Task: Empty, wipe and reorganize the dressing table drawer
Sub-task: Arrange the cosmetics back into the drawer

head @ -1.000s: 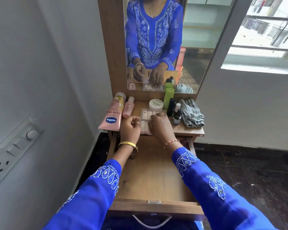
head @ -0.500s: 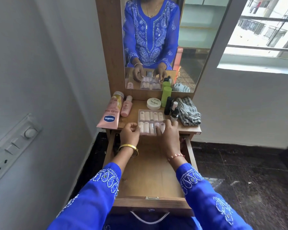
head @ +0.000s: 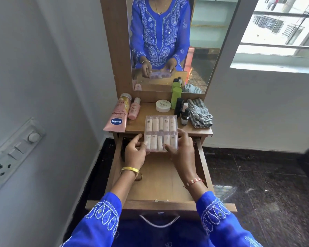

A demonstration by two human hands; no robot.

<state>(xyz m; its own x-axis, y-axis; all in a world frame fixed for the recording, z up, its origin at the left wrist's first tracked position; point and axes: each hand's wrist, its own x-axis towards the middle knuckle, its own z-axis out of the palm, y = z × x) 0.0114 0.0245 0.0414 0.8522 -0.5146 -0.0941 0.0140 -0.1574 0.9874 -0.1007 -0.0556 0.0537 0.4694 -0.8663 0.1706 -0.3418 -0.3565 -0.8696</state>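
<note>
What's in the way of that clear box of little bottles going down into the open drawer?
Nothing visible. Both hands hold the clear box over the tabletop's front edge, and the drawer floor below shows only bare wood.

Wall switch panel (head: 11,157), window (head: 282,31), dark speckled floor (head: 257,184)

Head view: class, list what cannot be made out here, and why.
- Labels on the vials in the clear case: too small.
- Drawer back-left corner: shadowed, behind the left hand.
- Case's near edge: covered by the right hand.
- Drawer handle: partly hidden by sleeves.
</note>
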